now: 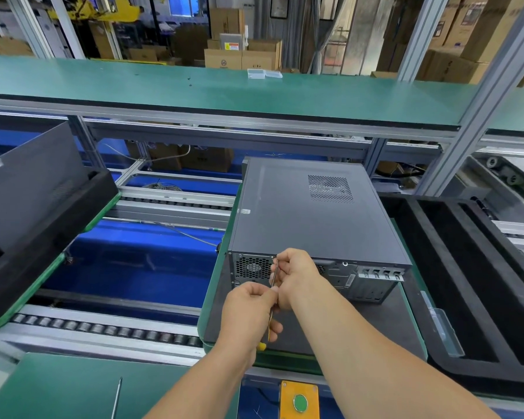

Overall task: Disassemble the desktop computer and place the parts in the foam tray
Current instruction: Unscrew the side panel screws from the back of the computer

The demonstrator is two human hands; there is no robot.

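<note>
Computer [312, 213]: dark grey case lying flat on a green-edged pallet [208, 313], cover on, mesh vent on top toward the far right, rear panel facing the person.
Left pallet: a black foam block [43, 237] holds an upright dark panel [31, 182]; it sits on the roller conveyor [103, 329], well apart from the computer.
Near bench: a thin metal rod [116, 397] lies on the green surface at lower left.
Left hand [248, 313]: fingers curled round a screwdriver [273, 276]; its yellow handle shows below the fist.
Screwdriver: thin shaft tilts up to the top edge of the rear panel, just right of the fan grille [253, 267].
Right hand [294, 273]: fingers pinch the shaft near its tip, against the rear panel.
Button box [299, 399]: yellow, with a green button, at the bottom edge.
Tray [478, 285]: black foam with long slots, just right of the computer; a clear plastic piece [443, 331] lies along its near-left wall.
Shelf [224, 89]: green, above, with small clear boxes [264, 73] on it.
</note>
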